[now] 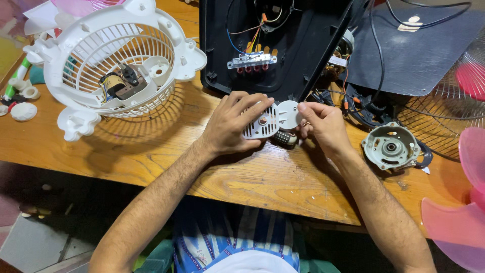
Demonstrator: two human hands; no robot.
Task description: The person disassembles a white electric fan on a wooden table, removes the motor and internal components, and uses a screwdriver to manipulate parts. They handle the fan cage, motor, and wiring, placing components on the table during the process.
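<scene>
Head view: wooden workbench (151,151), fan parts around; my left hand (230,126) clasps a white slotted motor cover (261,124), right hand (326,126) pinches its round cap (289,114) alongside

The light is bright and warm over the wooden table (151,146). It seems to come from up high at about 1 o'clock, because the white fan guard (113,60) drops a striped shadow on the wood toward 7 o'clock. The black housing (273,45) looks very dark inside. The floor at 7 o'clock is dim. The pink blade (462,212) at 4 o'clock is soft and blurry. The corners look a bit stretched.
</scene>
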